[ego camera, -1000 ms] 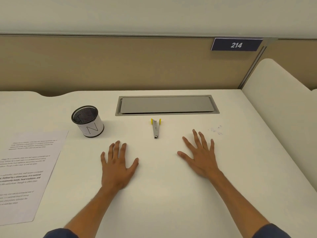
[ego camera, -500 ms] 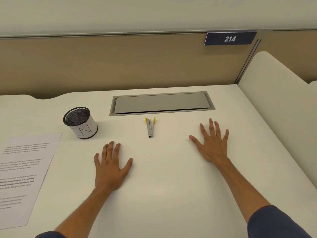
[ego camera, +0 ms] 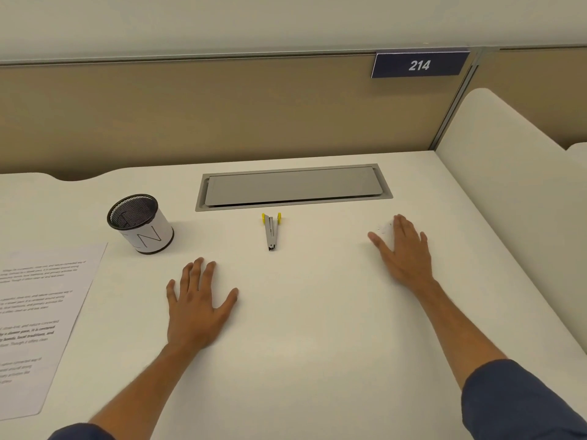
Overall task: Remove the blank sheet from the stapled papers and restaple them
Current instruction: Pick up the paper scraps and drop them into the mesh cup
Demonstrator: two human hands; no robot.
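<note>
Flat on the white bench (ego camera: 317,328), both hands lie palm down with nothing held. The left hand (ego camera: 195,308) rests near the middle of the bench, its fingers (ego camera: 198,271) straight and slightly apart, the thumb spread out to the right. The right hand (ego camera: 403,252) lies farther away and well to the right, its fingers (ego camera: 405,227) straight and close together, the thumb pointing left; the fingertips sit at a small patch of faint whitish specks (ego camera: 382,228) on the bench, too small to tell what they are.

The printed papers (ego camera: 38,319) lie at the left edge of the bench, partly cut off by the frame, printed side up with blocks of text showing. They are well apart from both hands: the left hand's little finger is the nearest to them, with bare bench between. Whether a staple holds the sheets cannot be told from this view.

Between the two hands and beyond them lies a small grey tool with yellow tabs (ego camera: 272,231), its narrow end pointing toward the near side. It is touched by neither hand and lies just to the near side of a grey recessed hatch (ego camera: 292,187) set in the bench. To the left of the tool, just beyond the far corner of the papers, a black mesh cup with a white wrap (ego camera: 141,225) stands upright. On the tan partition behind, a dark sign (ego camera: 419,65) reads 214.
</note>
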